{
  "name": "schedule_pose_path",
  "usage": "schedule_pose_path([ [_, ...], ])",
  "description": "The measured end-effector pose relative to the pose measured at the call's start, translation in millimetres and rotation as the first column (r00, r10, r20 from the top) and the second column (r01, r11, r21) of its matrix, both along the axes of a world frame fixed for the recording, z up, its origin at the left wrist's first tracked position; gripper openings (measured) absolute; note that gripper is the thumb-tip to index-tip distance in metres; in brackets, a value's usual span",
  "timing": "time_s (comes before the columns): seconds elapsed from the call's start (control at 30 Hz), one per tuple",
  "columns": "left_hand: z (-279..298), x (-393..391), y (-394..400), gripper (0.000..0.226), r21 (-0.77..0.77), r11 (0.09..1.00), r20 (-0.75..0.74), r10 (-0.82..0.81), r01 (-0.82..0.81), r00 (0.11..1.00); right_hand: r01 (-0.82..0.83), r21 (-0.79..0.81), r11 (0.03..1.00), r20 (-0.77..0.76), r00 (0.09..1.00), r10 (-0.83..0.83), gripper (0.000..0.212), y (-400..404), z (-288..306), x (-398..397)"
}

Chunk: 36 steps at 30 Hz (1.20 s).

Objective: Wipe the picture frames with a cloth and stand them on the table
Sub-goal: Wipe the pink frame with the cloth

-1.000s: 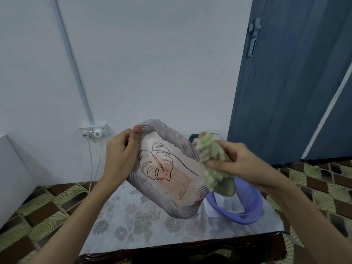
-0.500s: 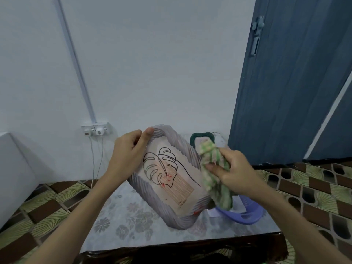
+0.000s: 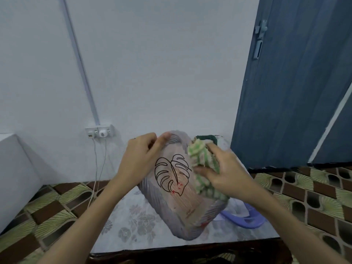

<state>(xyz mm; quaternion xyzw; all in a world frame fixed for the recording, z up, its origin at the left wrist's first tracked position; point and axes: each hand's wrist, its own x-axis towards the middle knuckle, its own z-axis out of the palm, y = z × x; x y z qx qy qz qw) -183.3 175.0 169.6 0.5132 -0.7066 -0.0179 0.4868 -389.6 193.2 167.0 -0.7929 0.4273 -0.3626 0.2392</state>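
Above the floral-covered table (image 3: pixel 133 216), your left hand (image 3: pixel 139 161) is gripping the top edge of the leaf-print picture frame (image 3: pixel 179 189), tilting its face toward you so your right hand (image 3: pixel 226 174), clutching the green checked cloth (image 3: pixel 202 159), is reaching its right border. Free tabletop is lying to the left for standing it; the purple basket (image 3: pixel 245 220) is crowding the right.

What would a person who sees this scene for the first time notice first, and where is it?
The eye lands on the picture frame at the centre, tilted above the table, with a black leaf drawing on it. The left hand grips its upper left edge, while the right hand presses a green and white cloth against its right side. At the right stands a tall blue door.
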Motion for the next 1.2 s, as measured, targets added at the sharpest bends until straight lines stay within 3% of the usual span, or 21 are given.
schedule_pose_path([
  [0.1, -4, -2, 3, 0.064, 0.014, 0.999, -0.007, -0.028, 0.028, 1.000, 0.175, -0.183, 0.968, 0.207, 0.969, -0.136, 0.001, -2, -8, 5],
  [0.13, -5, -3, 4, 0.064, 0.023, 0.999, -0.015, -0.036, 0.036, 0.999, 0.219, -0.184, 0.958, 0.248, 0.954, -0.170, 0.009, -5, -9, 5],
  [0.23, -5, -6, 5, 0.057, 0.042, 0.998, -0.060, -0.039, 0.042, 0.997, 0.190, 0.078, 0.979, 0.412, 0.888, -0.205, 0.018, -14, -2, -1],
  [0.3, -4, -2, 3, 0.055, 0.059, 0.998, -0.118, -0.017, 0.024, 0.993, 0.076, 0.292, 0.953, 0.604, 0.758, -0.246, 0.014, -21, 7, -12],
  [0.37, -4, 10, -1, 0.057, 0.078, 0.996, -0.171, 0.045, -0.032, 0.984, 0.030, 0.358, 0.933, 0.704, 0.648, -0.291, 0.009, -25, 16, -33],
  [0.43, -5, 22, -5, 0.055, 0.092, 0.992, -0.223, 0.105, -0.086, 0.969, 0.035, 0.361, 0.932, 0.702, 0.647, -0.297, 0.013, -23, 20, -51],
  [0.63, -7, 21, -8, 0.054, 0.103, 0.983, -0.314, 0.174, -0.149, 0.933, -0.022, 0.323, 0.946, 0.543, 0.823, -0.167, 0.008, -7, -4, -34],
  [0.77, -5, 14, 0, 0.057, 0.029, 0.983, -0.263, 0.184, -0.183, 0.947, 0.172, 0.136, 0.976, 0.290, 0.935, -0.205, 0.011, -5, -9, -20],
  [0.83, -3, 11, 5, 0.057, -0.008, 0.983, -0.255, 0.177, -0.185, 0.950, 0.264, 0.011, 0.964, 0.250, 0.933, -0.258, 0.006, -5, -12, -17],
  [0.9, -3, 8, 6, 0.055, 0.000, 0.982, -0.275, 0.181, -0.188, 0.944, 0.339, -0.056, 0.939, 0.318, 0.898, -0.305, 0.010, -6, -14, -15],
  [1.03, -4, 6, 4, 0.056, 0.030, 0.983, -0.338, 0.180, -0.181, 0.924, 0.294, 0.037, 0.955, 0.434, 0.856, -0.280, 0.009, -3, -10, -16],
  [1.1, -4, 6, 3, 0.055, 0.031, 0.983, -0.344, 0.180, -0.180, 0.922, 0.233, 0.102, 0.967, 0.421, 0.871, -0.254, 0.009, 0, -9, -16],
  [1.2, -5, 5, 3, 0.054, 0.029, 0.986, -0.331, 0.165, -0.164, 0.929, 0.296, 0.047, 0.954, 0.358, 0.887, -0.293, 0.008, 2, -11, -15],
])
